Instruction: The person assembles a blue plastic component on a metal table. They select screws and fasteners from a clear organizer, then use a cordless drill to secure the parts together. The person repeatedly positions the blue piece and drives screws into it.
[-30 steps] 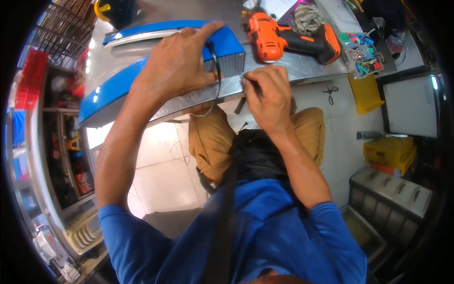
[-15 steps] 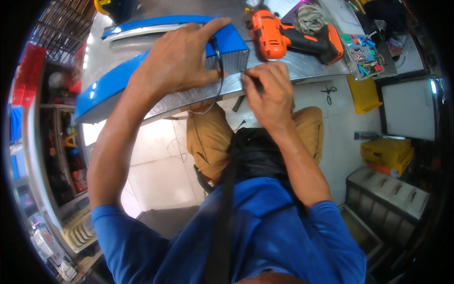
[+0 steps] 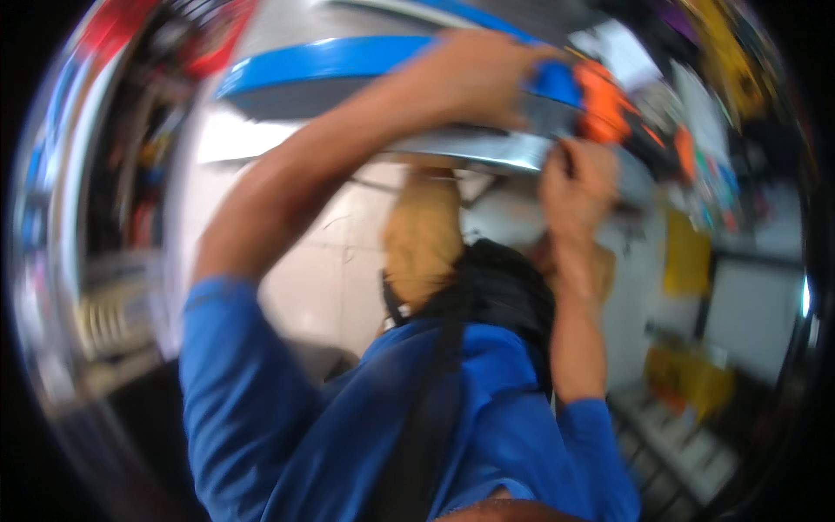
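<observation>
A long blue box (image 3: 322, 65) with a grey underside lies along the near edge of the metal worktable (image 3: 509, 150). My left hand (image 3: 487, 78) grips the box near its right end, fingers over the top; motion blurs them. Just off that end, my right hand (image 3: 581, 183) is closed with fingers pinched together. Whatever it may hold is too small and smeared to make out. An orange and black cordless power tool (image 3: 604, 104) lies right behind my right hand. The black cord at the box's end does not show clearly through the blur.
Behind the box runs a second blue strip (image 3: 491, 17). Small coloured pieces (image 3: 713, 178) sit on the table's right side. A yellow bin (image 3: 687, 252) and a yellow crate (image 3: 691, 378) stand at right. Cluttered shelves (image 3: 130, 174) line the left side.
The whole view has swung, so table, box and hands appear shifted right and blurred. My left hand stays on the box, and my right hand stays closed beside its end.
</observation>
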`<state>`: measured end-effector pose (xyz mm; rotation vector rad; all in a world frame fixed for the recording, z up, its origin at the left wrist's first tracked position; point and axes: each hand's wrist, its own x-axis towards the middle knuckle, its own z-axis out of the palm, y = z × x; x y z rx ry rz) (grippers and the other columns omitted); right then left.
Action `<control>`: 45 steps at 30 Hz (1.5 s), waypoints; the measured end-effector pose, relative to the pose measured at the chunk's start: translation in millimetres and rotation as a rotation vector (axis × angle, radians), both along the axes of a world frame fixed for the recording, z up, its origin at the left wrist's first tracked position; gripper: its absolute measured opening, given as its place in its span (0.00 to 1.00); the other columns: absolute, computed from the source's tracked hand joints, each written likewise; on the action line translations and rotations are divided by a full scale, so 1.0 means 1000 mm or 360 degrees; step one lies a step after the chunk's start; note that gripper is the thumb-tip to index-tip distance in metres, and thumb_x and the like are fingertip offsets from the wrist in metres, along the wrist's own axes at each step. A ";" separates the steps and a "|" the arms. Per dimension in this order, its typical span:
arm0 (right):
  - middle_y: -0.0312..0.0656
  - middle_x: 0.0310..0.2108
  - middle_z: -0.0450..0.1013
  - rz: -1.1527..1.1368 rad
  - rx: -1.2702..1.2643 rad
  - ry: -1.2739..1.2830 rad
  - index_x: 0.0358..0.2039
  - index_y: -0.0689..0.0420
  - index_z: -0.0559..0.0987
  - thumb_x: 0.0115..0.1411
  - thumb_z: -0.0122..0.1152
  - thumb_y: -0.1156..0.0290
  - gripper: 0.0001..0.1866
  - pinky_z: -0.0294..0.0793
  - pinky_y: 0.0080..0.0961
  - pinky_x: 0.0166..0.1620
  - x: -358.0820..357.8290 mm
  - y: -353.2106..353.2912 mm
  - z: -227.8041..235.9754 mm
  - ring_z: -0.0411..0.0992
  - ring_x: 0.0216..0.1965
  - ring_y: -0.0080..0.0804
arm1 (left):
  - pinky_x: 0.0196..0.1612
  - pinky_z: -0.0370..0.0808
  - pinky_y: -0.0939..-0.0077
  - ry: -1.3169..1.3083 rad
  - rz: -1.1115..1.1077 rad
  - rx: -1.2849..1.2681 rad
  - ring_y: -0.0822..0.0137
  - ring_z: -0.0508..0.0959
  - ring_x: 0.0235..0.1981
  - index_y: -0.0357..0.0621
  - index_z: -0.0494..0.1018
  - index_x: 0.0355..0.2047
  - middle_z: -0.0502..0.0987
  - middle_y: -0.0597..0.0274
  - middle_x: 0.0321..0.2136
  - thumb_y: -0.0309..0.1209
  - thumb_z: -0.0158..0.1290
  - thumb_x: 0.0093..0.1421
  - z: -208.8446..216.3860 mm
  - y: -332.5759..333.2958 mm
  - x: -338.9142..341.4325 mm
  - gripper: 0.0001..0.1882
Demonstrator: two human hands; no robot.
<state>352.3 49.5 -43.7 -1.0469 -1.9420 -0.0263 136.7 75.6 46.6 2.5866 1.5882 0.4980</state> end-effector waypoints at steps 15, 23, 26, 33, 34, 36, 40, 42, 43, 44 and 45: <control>0.40 0.38 0.76 0.0550 -0.0841 0.0907 0.45 0.65 0.78 0.72 0.58 0.74 0.07 0.75 0.21 0.45 0.010 -0.025 0.006 0.75 0.38 0.23 | 0.73 0.63 0.53 -0.0633 0.0864 0.0433 0.43 0.68 0.68 0.43 0.63 0.71 0.69 0.40 0.66 0.38 0.76 0.41 -0.020 -0.126 -0.221 0.56; 0.37 0.40 0.76 0.0787 -0.1035 0.0654 0.46 0.62 0.79 0.73 0.55 0.72 0.09 0.73 0.22 0.49 -0.050 -0.005 0.020 0.74 0.39 0.21 | 0.72 0.65 0.46 -0.1303 0.0802 -0.0092 0.43 0.69 0.67 0.44 0.63 0.70 0.70 0.41 0.64 0.42 0.78 0.39 -0.062 -0.137 -0.240 0.58; 0.38 0.41 0.77 0.0789 -0.0870 0.0659 0.47 0.63 0.79 0.73 0.55 0.72 0.09 0.73 0.24 0.50 -0.049 0.016 0.013 0.74 0.41 0.24 | 0.70 0.68 0.49 -0.1347 0.0797 -0.0028 0.46 0.70 0.66 0.43 0.64 0.68 0.71 0.44 0.62 0.43 0.78 0.38 -0.071 -0.146 -0.217 0.56; 0.40 0.37 0.78 0.0447 -0.0568 0.0353 0.42 0.64 0.81 0.71 0.58 0.71 0.09 0.74 0.26 0.50 -0.049 0.025 0.040 0.74 0.41 0.27 | 0.60 0.76 0.54 -0.1144 0.0715 0.0354 0.50 0.75 0.58 0.42 0.64 0.64 0.71 0.49 0.56 0.44 0.78 0.44 -0.083 -0.149 -0.124 0.51; 0.40 0.36 0.79 0.0456 -0.0522 0.0352 0.41 0.63 0.81 0.71 0.60 0.70 0.08 0.74 0.27 0.47 -0.054 0.012 0.046 0.75 0.39 0.28 | 0.59 0.77 0.55 -0.1234 0.0709 0.0353 0.51 0.75 0.57 0.42 0.63 0.64 0.71 0.49 0.55 0.44 0.78 0.45 -0.083 -0.147 -0.109 0.51; 0.42 0.36 0.80 0.0543 -0.0519 0.0233 0.41 0.62 0.81 0.68 0.63 0.71 0.08 0.76 0.28 0.45 -0.061 -0.025 0.054 0.76 0.37 0.32 | 0.57 0.77 0.57 -0.1184 0.0753 0.0409 0.50 0.76 0.56 0.39 0.62 0.63 0.72 0.47 0.53 0.43 0.78 0.46 -0.084 -0.141 -0.083 0.51; 0.45 0.35 0.80 0.0974 -0.0522 0.0287 0.38 0.61 0.82 0.59 0.69 0.78 0.07 0.79 0.33 0.43 -0.082 -0.067 0.055 0.79 0.39 0.42 | 0.57 0.76 0.56 -0.1166 0.0663 0.0578 0.44 0.78 0.53 0.36 0.62 0.62 0.73 0.42 0.53 0.37 0.76 0.44 -0.086 -0.125 -0.051 0.49; 0.44 0.35 0.80 0.0937 -0.0488 0.0321 0.38 0.61 0.82 0.57 0.70 0.80 0.08 0.79 0.33 0.43 -0.085 -0.066 0.054 0.79 0.40 0.42 | 0.58 0.76 0.56 -0.1374 0.0593 0.0480 0.44 0.78 0.55 0.36 0.62 0.62 0.74 0.41 0.54 0.34 0.75 0.44 -0.081 -0.120 -0.039 0.48; 0.44 0.35 0.80 0.0923 -0.0470 0.0339 0.37 0.61 0.82 0.56 0.70 0.81 0.08 0.79 0.34 0.43 -0.084 -0.064 0.054 0.79 0.41 0.42 | 0.59 0.76 0.55 -0.1445 0.0647 0.0269 0.44 0.78 0.56 0.36 0.62 0.62 0.75 0.40 0.54 0.31 0.73 0.44 -0.073 -0.122 -0.038 0.47; 0.44 0.35 0.80 0.0915 -0.0430 0.0307 0.37 0.61 0.82 0.56 0.70 0.81 0.08 0.79 0.34 0.43 -0.082 -0.062 0.054 0.79 0.41 0.42 | 0.59 0.76 0.55 -0.1375 0.0642 0.0306 0.43 0.78 0.56 0.36 0.62 0.62 0.75 0.40 0.54 0.31 0.73 0.44 -0.074 -0.119 -0.037 0.47; 0.44 0.36 0.81 0.0919 -0.0393 0.0280 0.37 0.62 0.82 0.56 0.70 0.82 0.09 0.79 0.34 0.43 -0.081 -0.061 0.053 0.79 0.42 0.42 | 0.59 0.76 0.55 -0.1298 0.0647 0.0346 0.43 0.78 0.56 0.37 0.62 0.63 0.75 0.39 0.54 0.30 0.73 0.44 -0.075 -0.117 -0.037 0.47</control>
